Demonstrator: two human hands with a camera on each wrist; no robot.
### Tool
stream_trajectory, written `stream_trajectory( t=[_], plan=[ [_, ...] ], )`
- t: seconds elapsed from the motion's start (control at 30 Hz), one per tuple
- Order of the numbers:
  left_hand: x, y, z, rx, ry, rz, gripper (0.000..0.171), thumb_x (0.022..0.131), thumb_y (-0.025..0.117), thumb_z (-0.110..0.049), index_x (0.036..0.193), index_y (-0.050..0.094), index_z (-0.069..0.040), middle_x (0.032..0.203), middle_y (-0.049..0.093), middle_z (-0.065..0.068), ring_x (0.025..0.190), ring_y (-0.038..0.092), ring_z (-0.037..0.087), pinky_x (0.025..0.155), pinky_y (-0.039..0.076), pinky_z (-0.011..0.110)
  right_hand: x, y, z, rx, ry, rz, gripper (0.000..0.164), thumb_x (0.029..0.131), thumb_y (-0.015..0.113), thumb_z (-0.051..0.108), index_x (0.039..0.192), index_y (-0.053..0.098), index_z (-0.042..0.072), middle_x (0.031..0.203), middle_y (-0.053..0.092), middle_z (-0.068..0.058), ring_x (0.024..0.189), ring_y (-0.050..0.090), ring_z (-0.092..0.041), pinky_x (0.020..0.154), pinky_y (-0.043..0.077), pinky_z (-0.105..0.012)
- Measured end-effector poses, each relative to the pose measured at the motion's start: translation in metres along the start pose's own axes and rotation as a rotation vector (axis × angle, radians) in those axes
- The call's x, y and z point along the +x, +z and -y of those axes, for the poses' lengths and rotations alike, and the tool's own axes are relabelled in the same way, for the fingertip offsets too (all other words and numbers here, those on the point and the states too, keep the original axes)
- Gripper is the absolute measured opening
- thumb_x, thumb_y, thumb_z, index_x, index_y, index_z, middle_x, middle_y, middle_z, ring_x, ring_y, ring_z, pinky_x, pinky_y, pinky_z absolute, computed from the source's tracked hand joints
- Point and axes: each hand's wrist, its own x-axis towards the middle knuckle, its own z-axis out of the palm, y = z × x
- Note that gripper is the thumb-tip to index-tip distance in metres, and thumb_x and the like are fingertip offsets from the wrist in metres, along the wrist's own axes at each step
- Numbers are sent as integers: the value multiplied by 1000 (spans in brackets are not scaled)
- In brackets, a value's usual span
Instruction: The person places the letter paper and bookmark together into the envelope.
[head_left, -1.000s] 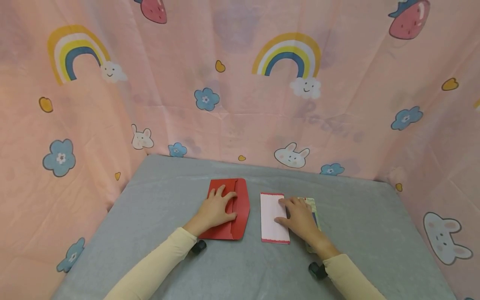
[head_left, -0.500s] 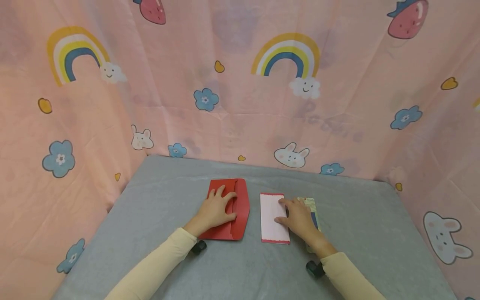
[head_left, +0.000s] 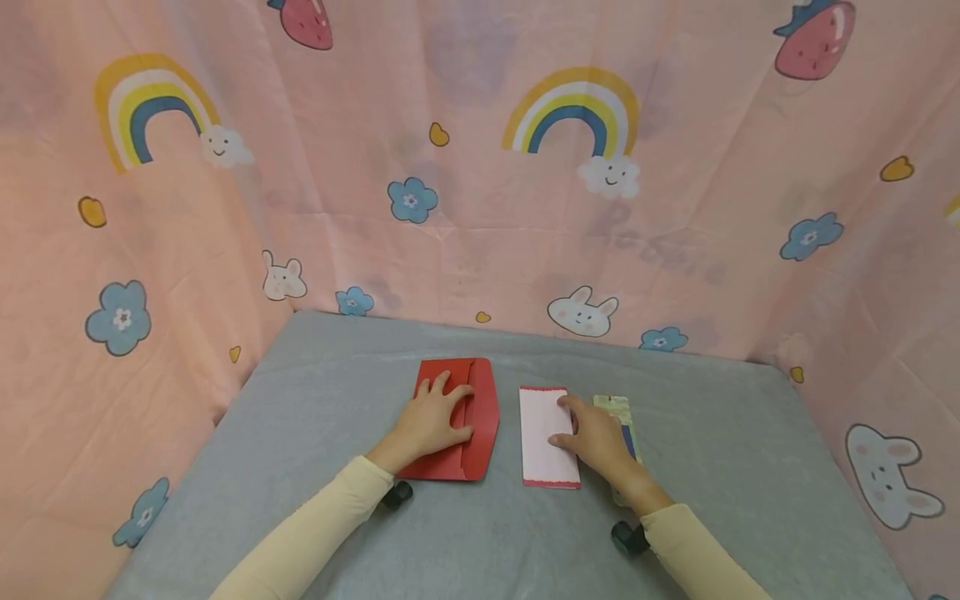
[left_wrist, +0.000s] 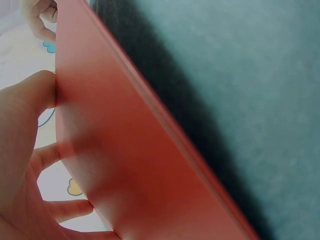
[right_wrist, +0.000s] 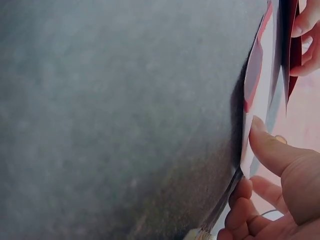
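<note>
- On the grey cloth-covered table (head_left: 337,392), a red paper envelope (head_left: 487,408) lies flat, its flap unfolded toward the right.
- Left hand (head_left: 430,419): spread over the envelope, unclenched. Thumb and fingertips touch the paper; fingers are extended and apart.
- Right of the envelope and apart from it, a pale pink-white rectangular paper card (head_left: 542,433) lies lengthwise, with a red strip along its near and far ends.
- Right hand (head_left: 600,442): unclenched. Thumb and index fingertip rest on the card's right-hand part; the right wrist view shows the remaining fingers bent beside its edge.
- Under and beside the right hand, a narrow printed strip in yellow-green and blue (head_left: 615,405) lies on the table, partly hidden.
- Below each wrist sits a small black device; both arms wear cream sleeves (head_left: 318,521).
- Behind the table hangs a pink fabric curtain (head_left: 480,175) printed with rainbows, rabbits, strawberries and blue flowers.
</note>
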Motion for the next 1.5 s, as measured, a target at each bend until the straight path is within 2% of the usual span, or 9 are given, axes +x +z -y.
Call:
stream_trajectory(
  t=[0.7,1.0,1.27,1.5],
  plan=[
    [0,0,0,-6,3,-12,63,84,70,-45,141,51,-29,155,37,17,138,38,53,93,52,63,2,-5,-4,142,17,55,55,80,82,17,130,59,9,71,49,-3,59,43,-15,52,36,-24],
    [0,0,0,-3,8,-12,62,83,71,-44,140,51,-28,155,37,18,138,38,53,92,52,63,3,-8,-9,148,-31,87,54,82,79,10,132,60,3,74,49,-4,62,44,-15,53,36,-23],
    [1,1,0,6,6,-13,63,84,71,-45,141,51,-28,155,37,18,138,38,52,92,52,62,3,-11,-11,199,-20,133,54,82,77,3,133,59,1,77,50,-5,66,46,-16,55,38,-22],
    [-1,-1,-1,5,6,-6,63,84,70,-45,141,50,-28,155,37,18,138,38,53,93,52,62,2,-11,-11,260,-4,124,53,82,77,2,132,59,0,77,52,-6,65,46,-16,55,39,-23]
  ],
)
